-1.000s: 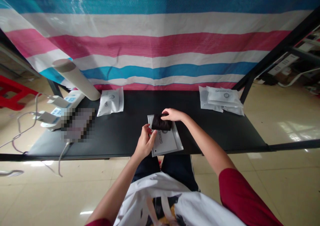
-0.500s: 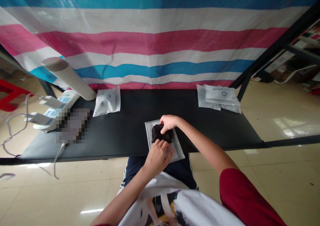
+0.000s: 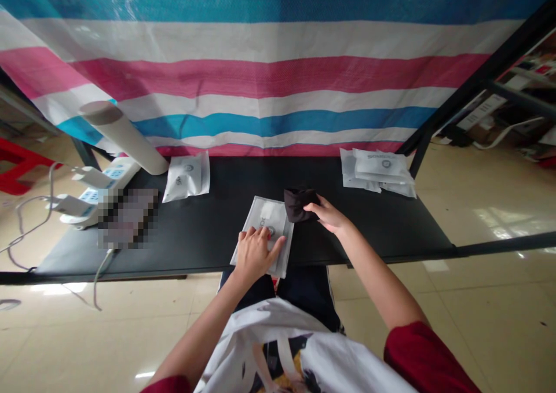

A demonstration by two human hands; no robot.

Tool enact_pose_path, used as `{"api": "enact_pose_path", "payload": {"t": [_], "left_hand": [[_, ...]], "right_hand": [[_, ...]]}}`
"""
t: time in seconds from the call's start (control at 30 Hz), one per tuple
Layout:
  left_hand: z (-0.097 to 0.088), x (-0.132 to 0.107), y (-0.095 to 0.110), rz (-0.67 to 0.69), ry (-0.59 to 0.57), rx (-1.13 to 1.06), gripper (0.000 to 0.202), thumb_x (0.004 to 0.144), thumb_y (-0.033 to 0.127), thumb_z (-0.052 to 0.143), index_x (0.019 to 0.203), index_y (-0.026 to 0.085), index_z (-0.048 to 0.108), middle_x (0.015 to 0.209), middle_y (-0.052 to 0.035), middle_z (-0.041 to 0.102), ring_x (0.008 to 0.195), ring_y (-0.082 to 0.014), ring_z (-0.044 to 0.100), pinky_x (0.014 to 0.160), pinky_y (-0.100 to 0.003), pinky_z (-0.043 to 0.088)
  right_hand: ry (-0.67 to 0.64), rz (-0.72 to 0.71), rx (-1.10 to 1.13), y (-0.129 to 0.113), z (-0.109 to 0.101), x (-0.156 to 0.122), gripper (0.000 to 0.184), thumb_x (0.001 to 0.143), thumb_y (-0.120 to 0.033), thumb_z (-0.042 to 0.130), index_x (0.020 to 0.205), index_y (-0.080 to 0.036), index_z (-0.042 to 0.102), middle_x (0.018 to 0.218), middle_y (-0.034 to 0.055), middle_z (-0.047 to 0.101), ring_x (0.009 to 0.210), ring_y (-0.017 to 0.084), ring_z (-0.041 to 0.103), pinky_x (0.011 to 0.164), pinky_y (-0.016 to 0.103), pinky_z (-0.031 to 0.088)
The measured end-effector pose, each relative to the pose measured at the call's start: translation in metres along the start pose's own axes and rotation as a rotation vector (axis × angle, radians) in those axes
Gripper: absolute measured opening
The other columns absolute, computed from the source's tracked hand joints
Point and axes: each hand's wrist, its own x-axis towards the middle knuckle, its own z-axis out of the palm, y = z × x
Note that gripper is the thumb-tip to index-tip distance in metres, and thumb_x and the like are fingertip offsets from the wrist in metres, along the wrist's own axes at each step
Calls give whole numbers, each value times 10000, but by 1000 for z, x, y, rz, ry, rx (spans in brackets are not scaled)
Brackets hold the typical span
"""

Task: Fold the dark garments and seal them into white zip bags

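Black cloth (image 3: 297, 204), soft and light, best pinched at an edge, sits just beside the pouch (image 3: 263, 231), pressed flat under the open left hand (image 3: 256, 255), while the half-open right hand (image 3: 330, 216) touches the cloth.

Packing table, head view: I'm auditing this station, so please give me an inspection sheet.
Surface: black tabletop, damage nothing seen.
Job's things: printed white pouch lies flat; dark folded fabric sits just beyond its right edge.
Clutter: stack of pouches, single pouch, beige tube, pixelated object.
Hands: left hand rests on the pouch; right hand touches the fabric.
Cables: white power strip with plugged-in adapters; white cable hangs off the table edge.
Surroundings: striped tarp, tiled floor, red object.
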Motion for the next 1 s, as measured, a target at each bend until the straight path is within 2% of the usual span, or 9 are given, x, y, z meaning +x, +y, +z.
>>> {"api": "enact_pose_path", "payload": {"t": [0.07,0.13,0.23,0.33,0.4,0.5,0.63,0.83,1.0], "left_hand": [[1,7,3,-16,4,17,432,914,615,476,873,197,575,834,-72,681,910,-278,604,799,-394,378],[3,12,7,-1,-33,33,437,868,627,540,879,191,584,855,-81,678,918,-283,603,788,-388,387],[6,14,10,28,-105,84,370,832,561,609,868,192,601,913,-95,666,953,-299,588,772,-387,394],[6,13,9,27,-147,115,244,879,432,556,883,195,616,955,-97,652,958,-294,576,763,-389,396],[4,11,8,25,-154,113,264,897,446,526,901,199,622,971,-100,644,959,-292,569,771,-395,396],[2,10,6,41,-147,103,370,839,560,587,932,203,624,1017,-107,634,994,-308,551,799,-412,398],[1,11,3,49,-166,77,295,873,490,570,934,206,623,1018,-97,631,991,-290,552,801,-401,400],[-2,17,4,85,-153,-32,191,944,282,445,864,211,603,941,-70,619,899,-229,569,752,-341,416],[-5,22,5,44,66,-316,176,930,227,404,806,210,528,841,-45,583,795,-189,570,718,-307,437]], "right_hand": [[156,168,207,10,3,-10,230,667,-291,677,889,-234,648,794,-27,705,797,182,659,690,282,513],[229,262,383,19,10,-19,174,693,-323,650,836,-224,636,756,-14,705,740,184,667,649,286,525],[249,276,566,28,20,-30,186,708,-322,645,863,-220,652,782,12,731,765,205,694,656,306,554],[261,289,667,33,26,-37,187,712,-289,637,884,-219,664,797,15,745,800,224,711,679,330,575],[274,301,707,35,28,-40,186,712,-265,627,886,-214,670,807,19,751,798,226,717,686,338,581],[298,299,735,39,28,-39,172,703,-238,630,868,-211,667,811,18,754,760,210,714,670,321,578],[273,234,793,41,25,-38,166,696,-242,646,860,-219,651,814,12,752,777,213,711,684,329,578],[236,231,675,40,27,-43,209,658,-317,629,850,-235,643,828,18,749,835,247,708,716,362,569],[111,275,369,43,31,-45,258,679,-439,568,808,-223,626,806,49,732,910,274,697,712,357,551]]}}
